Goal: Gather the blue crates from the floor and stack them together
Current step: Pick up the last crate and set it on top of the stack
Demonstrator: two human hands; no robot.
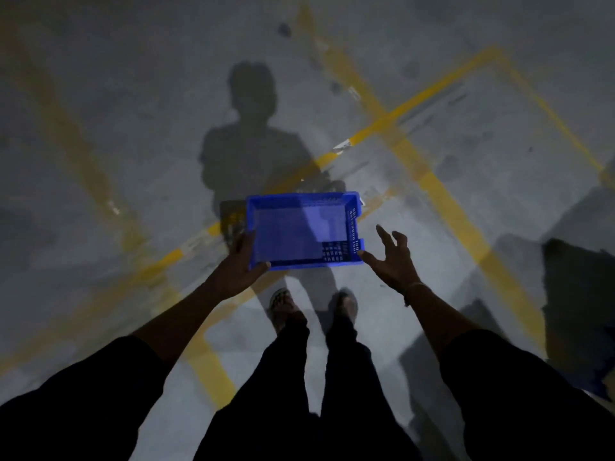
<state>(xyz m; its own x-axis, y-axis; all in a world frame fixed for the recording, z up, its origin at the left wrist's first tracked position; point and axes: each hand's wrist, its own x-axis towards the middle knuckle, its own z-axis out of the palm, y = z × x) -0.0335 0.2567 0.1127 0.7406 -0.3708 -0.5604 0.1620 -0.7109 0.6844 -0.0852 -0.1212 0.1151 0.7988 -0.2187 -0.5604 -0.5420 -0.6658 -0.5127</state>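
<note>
Blue crate hangs above the grey floor in the head view, straight out ahead of the person and over their sandalled feet, its open top facing up and its long axis running left to right across the body. It looks empty. Left hand makes the only grip on it: the fingers wrap the near left corner, thumb lying along the near rim, clamped on the plastic. Right hand is off the crate, fingers spread wide apart, with one fingertip just at the near right corner, touching or a hair short, I cannot tell which. So the crate lies to the left of that open hand, its short right wall the nearest face. My reading is that the coming move turns on that gap: the right hand needs only to shift inward and close on the right wall to share the load. Yellow floor lines cross beneath, and the person's shadow falls ahead. No other crate can be made out for certain in this dim light
</note>
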